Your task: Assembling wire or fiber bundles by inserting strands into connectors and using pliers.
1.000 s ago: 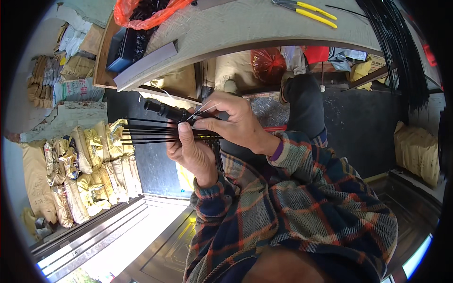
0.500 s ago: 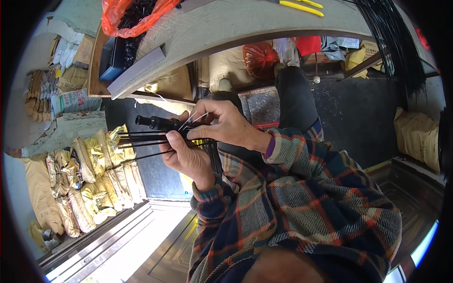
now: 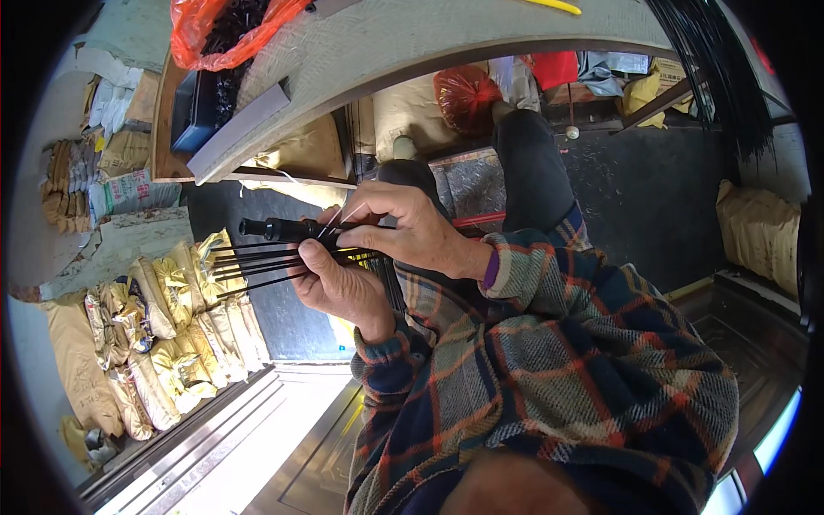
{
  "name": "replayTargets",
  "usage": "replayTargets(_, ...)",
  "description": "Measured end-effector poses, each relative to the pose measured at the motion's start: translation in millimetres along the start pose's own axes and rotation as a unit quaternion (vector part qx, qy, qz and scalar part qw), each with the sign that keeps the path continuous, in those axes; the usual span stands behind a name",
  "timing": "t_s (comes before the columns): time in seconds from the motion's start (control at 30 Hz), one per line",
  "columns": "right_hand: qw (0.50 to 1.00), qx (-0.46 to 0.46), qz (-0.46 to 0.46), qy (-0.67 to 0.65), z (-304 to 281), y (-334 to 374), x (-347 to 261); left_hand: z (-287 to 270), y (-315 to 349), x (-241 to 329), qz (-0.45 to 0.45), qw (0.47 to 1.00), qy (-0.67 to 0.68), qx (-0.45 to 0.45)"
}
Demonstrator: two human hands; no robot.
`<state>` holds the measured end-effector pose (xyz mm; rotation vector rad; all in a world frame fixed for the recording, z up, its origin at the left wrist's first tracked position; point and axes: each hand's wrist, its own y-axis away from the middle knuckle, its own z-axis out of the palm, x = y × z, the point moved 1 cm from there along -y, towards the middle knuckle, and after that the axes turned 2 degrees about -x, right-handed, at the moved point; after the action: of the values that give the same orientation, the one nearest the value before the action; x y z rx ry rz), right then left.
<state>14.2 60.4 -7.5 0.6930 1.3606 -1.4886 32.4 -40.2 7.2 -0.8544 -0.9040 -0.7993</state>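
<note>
My left hand [image 3: 350,296] is closed round several thin black rods [image 3: 249,268] that fan out to the left, its thumb pressing on top. Along the upper side of these rods lies a black stepped tube [image 3: 290,229] with a flared end. My right hand [image 3: 421,236] reaches across from the right, its thumb and fingers pinched at the tube's inner end, where the rods come together. A thin pale wire [image 3: 330,221] sticks up between the two hands. The exact joint under my fingertips is hidden.
A workbench [image 3: 378,39] curves across the top, bearing an orange plastic bag [image 3: 184,39] of dark parts and a bundle of long black rods [image 3: 717,81]. Beneath it hangs a red bag [image 3: 466,99]. Brown paper packages [image 3: 154,386] lie at the left; another brown package [image 3: 760,236] stands far right.
Both hands keep their hold on the rods and tube, with only slight finger movement. The rods at the left have drawn slightly closer together. The whole view has shifted a little.
</note>
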Motion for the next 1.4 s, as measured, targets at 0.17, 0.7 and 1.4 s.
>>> replayTargets(0.17,0.999,0.008,-0.009,0.033,-2.4,-2.7,-3.5,-1.3,-0.9,-3.0,0.003,1.0,0.001,-0.003)
replayTargets(0.7,0.987,-0.042,0.123,-0.09,-10.7,-0.2,0.1,10.9,4.2,0.2,-0.107,0.989,0.086,-0.057)
replayTargets(1.4,0.993,-0.029,0.11,-0.027,0.7,7.7,-7.1,10.3,4.3,-8.8,0.05,0.993,-0.061,-0.087)
